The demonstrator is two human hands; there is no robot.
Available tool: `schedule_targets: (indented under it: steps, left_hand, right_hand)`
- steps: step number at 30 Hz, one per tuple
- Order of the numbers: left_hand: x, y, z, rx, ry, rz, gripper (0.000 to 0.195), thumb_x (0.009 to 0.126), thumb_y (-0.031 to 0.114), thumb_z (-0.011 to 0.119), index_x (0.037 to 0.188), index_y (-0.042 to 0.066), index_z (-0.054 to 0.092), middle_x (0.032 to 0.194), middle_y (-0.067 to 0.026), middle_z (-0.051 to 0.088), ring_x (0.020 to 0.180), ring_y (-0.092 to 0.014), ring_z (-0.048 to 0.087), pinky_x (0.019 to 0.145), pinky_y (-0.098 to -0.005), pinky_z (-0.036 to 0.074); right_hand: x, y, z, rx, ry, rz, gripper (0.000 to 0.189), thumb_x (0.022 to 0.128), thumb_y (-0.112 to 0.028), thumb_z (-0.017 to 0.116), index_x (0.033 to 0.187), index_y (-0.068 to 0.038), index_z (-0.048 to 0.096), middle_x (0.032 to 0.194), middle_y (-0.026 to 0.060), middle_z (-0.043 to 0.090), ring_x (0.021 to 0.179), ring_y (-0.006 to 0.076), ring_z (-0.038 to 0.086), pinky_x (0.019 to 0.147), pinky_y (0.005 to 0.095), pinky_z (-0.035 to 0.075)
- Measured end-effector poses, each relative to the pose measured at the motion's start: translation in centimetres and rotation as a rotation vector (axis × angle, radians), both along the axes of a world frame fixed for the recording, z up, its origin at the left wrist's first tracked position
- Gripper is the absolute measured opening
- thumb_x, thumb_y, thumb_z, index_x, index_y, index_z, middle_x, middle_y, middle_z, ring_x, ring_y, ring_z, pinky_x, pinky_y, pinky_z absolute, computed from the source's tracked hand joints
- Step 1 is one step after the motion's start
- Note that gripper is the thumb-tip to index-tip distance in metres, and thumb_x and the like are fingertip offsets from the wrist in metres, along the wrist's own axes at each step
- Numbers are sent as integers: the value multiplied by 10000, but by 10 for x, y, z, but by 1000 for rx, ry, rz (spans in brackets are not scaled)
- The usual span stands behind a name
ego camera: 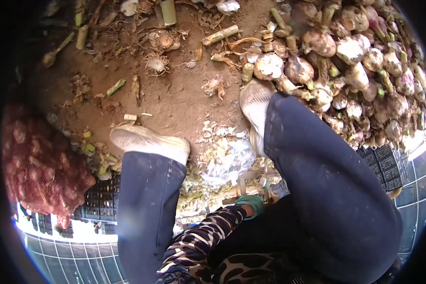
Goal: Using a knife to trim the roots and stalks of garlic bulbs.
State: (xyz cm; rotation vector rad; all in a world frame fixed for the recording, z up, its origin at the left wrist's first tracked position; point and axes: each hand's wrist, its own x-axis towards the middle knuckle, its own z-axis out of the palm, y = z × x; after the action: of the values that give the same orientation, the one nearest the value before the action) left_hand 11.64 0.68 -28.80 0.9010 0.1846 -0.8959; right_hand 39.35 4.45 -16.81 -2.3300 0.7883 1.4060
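Observation:
My left hand, in a green glove with a camouflage sleeve, reaches between my legs beside wooden bars. Its fingers are mostly hidden, and whether they grip a bar cannot be told. My right hand is out of view. Before me on the reddish soil lie cut garlic stalks, root ends and dry leaves. A large heap of garlic bulbs with short stems rises at the right, touching my right shoe.
A full red mesh sack stands at the left by a black plastic crate. Clear plastic film and garlic scraps lie between my shoes. Another black crate is behind the heap, and wire mesh runs along the lower edge.

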Motion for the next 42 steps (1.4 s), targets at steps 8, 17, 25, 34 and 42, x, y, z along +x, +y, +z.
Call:
schedule_targets:
  steps: [8,17,25,34,42]
  left_hand:
    - [-10,112,17,227,68,-197,351,799,339,498,939,59,655,914,-170,637,879,-332,610,748,-412,467]
    - [-28,90,-53,265,-52,-228,552,841,513,369,1039,64,623,1068,-176,596,1023,-353,547,879,-395,409]
    - [-45,107,-80,766,-4,-42,568,842,569,345,1033,125,645,1075,-153,604,1020,-325,559,883,-395,416]
    - [-65,257,46,1361,-8,910,261,841,262,540,796,18,622,700,-80,611,605,-160,550,590,-299,445]
    - [-167,297,242,1248,75,1529,197,821,245,606,881,62,649,690,-42,620,589,-125,573,558,-254,455]
  right_hand:
    - [17,10,-15,214,-16,-52,253,857,-178,544,1046,-17,598,892,79,649,784,199,618,711,297,505]
    - [7,-8,-46,424,-96,-164,259,860,-191,540,1051,-24,593,888,79,646,777,198,618,697,295,508]
    - [-22,-76,-48,618,-149,-312,265,862,-203,537,1056,-30,589,884,80,645,771,198,618,685,294,512]
    - [-54,-109,22,932,-437,5,190,778,-14,628,960,6,577,857,92,630,654,156,613,535,263,525]
    - [0,-64,75,1375,-669,24,203,846,-104,584,1029,-18,574,790,60,622,574,108,574,497,216,483]
